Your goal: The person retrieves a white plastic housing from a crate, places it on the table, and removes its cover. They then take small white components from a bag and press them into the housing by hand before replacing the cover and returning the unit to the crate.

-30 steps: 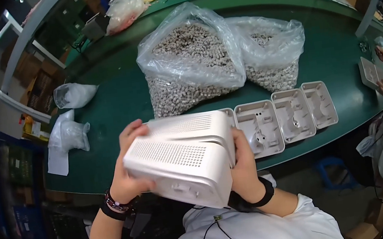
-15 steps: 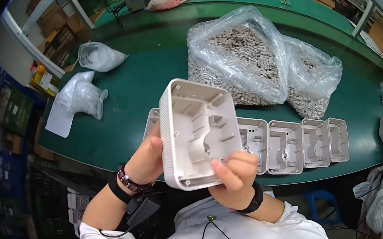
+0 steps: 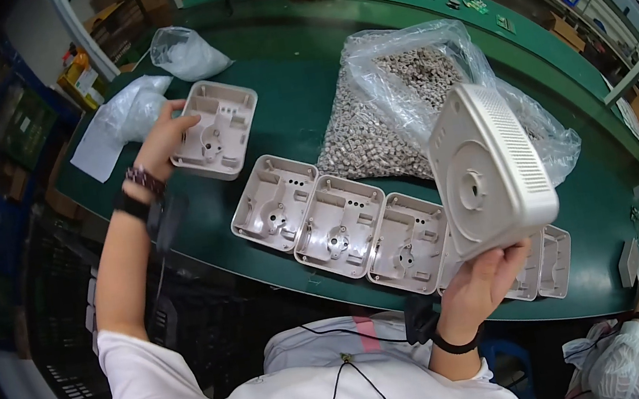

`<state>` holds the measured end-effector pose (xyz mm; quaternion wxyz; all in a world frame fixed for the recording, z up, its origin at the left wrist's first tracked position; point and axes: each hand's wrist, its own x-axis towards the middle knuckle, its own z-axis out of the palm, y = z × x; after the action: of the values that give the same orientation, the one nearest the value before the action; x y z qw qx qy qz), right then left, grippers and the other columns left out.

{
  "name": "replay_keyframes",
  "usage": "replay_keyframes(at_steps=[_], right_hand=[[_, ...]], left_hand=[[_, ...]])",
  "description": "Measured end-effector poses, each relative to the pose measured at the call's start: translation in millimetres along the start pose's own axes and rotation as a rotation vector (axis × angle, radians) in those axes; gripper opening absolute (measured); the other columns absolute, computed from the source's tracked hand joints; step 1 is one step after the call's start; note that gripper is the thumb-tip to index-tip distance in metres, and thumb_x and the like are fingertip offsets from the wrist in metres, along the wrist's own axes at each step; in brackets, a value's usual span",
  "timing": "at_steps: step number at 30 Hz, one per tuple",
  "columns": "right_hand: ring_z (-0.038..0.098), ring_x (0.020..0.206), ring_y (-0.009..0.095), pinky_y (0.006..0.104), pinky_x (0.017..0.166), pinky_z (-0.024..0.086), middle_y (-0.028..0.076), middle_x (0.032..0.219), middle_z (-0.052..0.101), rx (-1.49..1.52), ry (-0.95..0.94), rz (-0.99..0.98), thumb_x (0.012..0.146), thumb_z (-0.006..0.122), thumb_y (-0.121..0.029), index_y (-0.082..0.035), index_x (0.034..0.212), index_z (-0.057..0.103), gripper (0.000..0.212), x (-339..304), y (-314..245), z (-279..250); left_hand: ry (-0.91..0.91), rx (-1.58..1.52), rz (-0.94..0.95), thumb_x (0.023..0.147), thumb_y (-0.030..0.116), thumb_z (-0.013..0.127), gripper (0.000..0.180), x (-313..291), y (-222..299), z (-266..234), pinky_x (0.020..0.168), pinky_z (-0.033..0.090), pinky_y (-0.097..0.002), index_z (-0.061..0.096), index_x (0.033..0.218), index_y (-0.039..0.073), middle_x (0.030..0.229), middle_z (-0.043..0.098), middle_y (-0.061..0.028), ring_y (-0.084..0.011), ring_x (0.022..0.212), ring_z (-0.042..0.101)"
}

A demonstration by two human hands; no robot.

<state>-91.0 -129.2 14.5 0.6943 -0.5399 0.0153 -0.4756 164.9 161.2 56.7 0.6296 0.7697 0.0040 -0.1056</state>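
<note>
My left hand (image 3: pixel 163 142) grips the left edge of a light grey plastic housing (image 3: pixel 224 145), its hollow inside facing up, at the left end of the row. My right hand (image 3: pixel 480 285) holds another plastic housing (image 3: pixel 487 172) raised and tilted by its lower edge; its outer face shows a round recess and a ribbed side. Between my hands a row of similar open housings (image 3: pixel 339 225) lies side by side along the table's near edge. The raised housing partly hides those at the row's right end.
Behind the row stand clear plastic bags (image 3: pixel 374 122) full of small greyish parts. Smaller plastic bags (image 3: pixel 189 54) and a white sheet (image 3: pixel 96 149) lie on the green table (image 3: pixel 272 96) at the left. Another person (image 3: pixel 627 356) is at the lower right.
The housing held in front of me has moved right in my right hand and turned its outer face toward view. My left hand has let go of it, moved left and taken another housing.
</note>
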Motion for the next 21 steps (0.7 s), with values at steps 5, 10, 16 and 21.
replay_keyframes(at_steps=[5,10,16,21], right_hand=[[0.047,0.093,0.021,0.0279,0.081,0.037,0.01,0.105,0.046,-0.425,-0.316,0.025,0.086,0.055,-0.013,0.002,0.114,0.042,0.035,-7,3,2],[0.049,0.075,0.026,0.0308,0.064,0.039,0.014,0.088,0.048,-0.766,-0.716,-0.301,0.077,0.06,-0.001,0.003,0.092,0.05,0.018,13,-15,34],[0.052,0.067,0.029,0.0372,0.053,0.044,0.012,0.079,0.048,-0.976,-0.943,-0.61,0.069,0.063,-0.007,-0.001,0.077,0.049,0.017,55,-41,125],[0.059,0.074,0.031,0.04,0.059,0.048,0.013,0.085,0.059,-1.282,-1.102,-0.697,0.079,0.055,-0.021,-0.001,0.08,0.057,0.021,93,58,196]], left_hand=[[0.0,0.257,-0.092,0.084,0.015,0.049,0.019,40,-66,-36,0.069,0.048,-0.0307,0.046,0.099,0.005,0.093,0.057,-0.0112,-0.021,0.077,0.059],[-0.22,1.112,0.022,0.083,0.026,0.05,0.028,22,-62,-21,0.073,0.046,-0.0369,0.055,0.09,0.0,0.087,0.061,-0.0162,-0.0279,0.08,0.06],[-0.358,1.374,-0.066,0.083,0.038,0.05,0.041,1,-36,0,0.073,0.045,-0.037,0.059,0.089,-0.001,0.088,0.062,-0.0195,-0.0322,0.083,0.059],[-0.298,1.301,0.082,0.083,0.042,0.05,0.043,21,-41,-12,0.071,0.046,-0.0377,0.06,0.092,0.0,0.088,0.062,-0.0186,-0.0309,0.081,0.06]])
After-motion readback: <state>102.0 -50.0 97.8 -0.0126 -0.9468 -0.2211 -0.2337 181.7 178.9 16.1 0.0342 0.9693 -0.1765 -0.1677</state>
